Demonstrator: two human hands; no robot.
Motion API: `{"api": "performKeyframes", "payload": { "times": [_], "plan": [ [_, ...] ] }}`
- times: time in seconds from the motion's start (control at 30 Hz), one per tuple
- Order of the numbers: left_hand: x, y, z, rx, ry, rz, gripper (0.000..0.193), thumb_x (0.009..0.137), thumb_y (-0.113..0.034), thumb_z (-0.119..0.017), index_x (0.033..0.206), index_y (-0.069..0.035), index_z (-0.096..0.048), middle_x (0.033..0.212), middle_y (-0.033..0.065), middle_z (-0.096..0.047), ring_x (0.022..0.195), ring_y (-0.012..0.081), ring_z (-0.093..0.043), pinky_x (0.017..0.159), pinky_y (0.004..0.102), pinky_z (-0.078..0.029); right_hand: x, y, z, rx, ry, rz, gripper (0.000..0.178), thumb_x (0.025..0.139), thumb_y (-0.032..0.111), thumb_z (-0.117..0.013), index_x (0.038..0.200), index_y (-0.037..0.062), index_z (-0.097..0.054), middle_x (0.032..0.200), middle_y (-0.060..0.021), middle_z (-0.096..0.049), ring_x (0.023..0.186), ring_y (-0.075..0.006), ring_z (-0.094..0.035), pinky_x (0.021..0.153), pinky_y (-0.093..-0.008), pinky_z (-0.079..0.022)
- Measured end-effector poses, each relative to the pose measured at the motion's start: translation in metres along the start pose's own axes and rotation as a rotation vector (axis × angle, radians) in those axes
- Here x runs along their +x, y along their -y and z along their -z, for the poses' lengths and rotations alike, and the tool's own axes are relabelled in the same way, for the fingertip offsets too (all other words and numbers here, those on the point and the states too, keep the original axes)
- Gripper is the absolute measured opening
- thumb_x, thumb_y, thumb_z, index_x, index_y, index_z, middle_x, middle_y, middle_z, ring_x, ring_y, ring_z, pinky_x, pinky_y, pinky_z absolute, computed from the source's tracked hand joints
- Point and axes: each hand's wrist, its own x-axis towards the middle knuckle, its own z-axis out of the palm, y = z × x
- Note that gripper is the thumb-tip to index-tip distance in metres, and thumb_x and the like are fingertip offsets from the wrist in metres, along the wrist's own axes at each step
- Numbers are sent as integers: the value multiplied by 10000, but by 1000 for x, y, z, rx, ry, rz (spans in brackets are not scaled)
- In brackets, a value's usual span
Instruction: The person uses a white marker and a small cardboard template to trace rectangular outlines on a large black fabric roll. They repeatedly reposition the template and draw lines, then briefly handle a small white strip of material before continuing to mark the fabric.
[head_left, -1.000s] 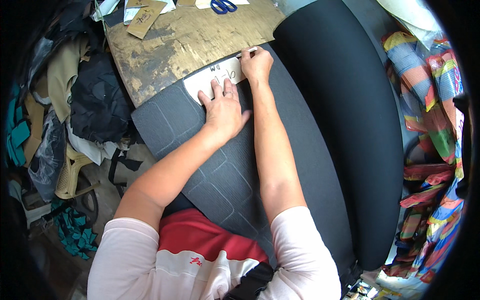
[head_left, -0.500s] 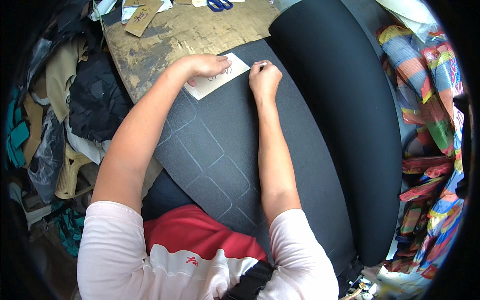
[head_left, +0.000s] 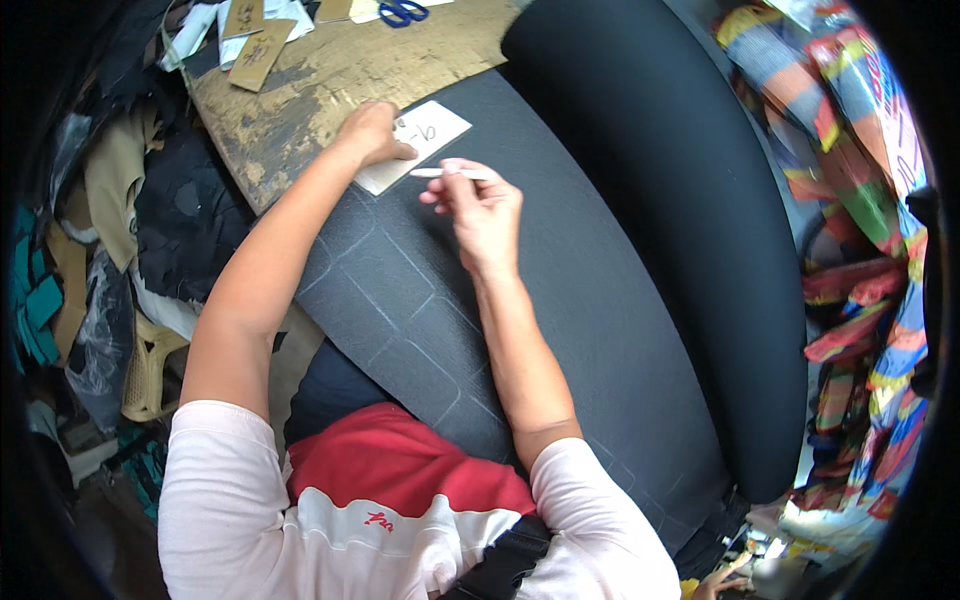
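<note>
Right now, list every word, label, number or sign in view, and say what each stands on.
I copy out no wording; here is where it stands.
White card: dark handwriting beside the left hand.
Brown card strips: dark handwriting, too small to read.
Shirt: small red script.
Multicoloured bag, at right: large printed characters.

We see matt black cloth (head_left: 590,300), finely textured; the roll (head_left: 650,200) beside it looks matt too, smoother. Card (head_left: 445,122): stiff-looking paper, smooth. White marking stick (head_left: 427,173): smooth, material unclear. Table (head_left: 330,75): worn wood, rough, patchy. Chair (head_left: 143,365): plastic. We also log a thin, glossy, crumpled plastic bag (head_left: 97,345).
</note>
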Motion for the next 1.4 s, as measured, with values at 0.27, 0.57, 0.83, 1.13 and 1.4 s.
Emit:
{"api": "performKeyframes", "payload": {
  "times": [0.27, 0.57, 0.83, 1.13, 1.4],
  "plan": [
    [-93, -75, 4, -1426, 40, -203, 346, 826, -156, -691, 1090, 52, -610, 914, 85, -646, 813, 106, -596, 728, 246, -504, -48, 37, 25, 419, -116, 143, 180, 901, 48, -570, 1060, -37, -576, 898, -141, -661, 801, -173, -649, 692, -262, -534],
    [-146, -128, 17, -1576, -167, -358, 239, 816, 12, -658, 1047, 55, -612, 885, 84, -646, 775, 109, -608, 697, 230, -517, -100, 70, 26, -28, -182, 303, 148, 887, 102, -623, 962, -19, -661, 816, -62, -659, 707, -81, -597, 636, -208, -487],
    [-164, -158, 18, -1629, -70, -382, 267, 815, 18, -656, 1077, 56, -620, 898, 92, -658, 774, 113, -615, 682, 230, -518, -125, 89, 39, 77, -265, 364, 173, 906, 134, -598, 950, -23, -655, 779, -80, -662, 669, -100, -608, 610, -204, -485],
    [-152, -225, 22, -1428, 38, -636, 297, 807, 44, -648, 1101, 63, -609, 911, 92, -635, 798, 130, -615, 712, 245, -528, -140, 120, 105, -401, -486, 599, 145, 861, 70, -645, 975, -19, -656, 869, -73, -661, 780, -98, -614, 675, -213, -492],
    [-140, -288, 0, -1069, 53, -941, 323, 768, 77, -648, 1087, 26, -635, 870, 92, -631, 802, 131, -626, 721, 247, -548, -147, 138, 158, -211, -561, 726, 130, 841, 32, -636, 939, -48, -664, 871, -111, -658, 703, -108, -614, 601, -218, -491]
  ]
}}
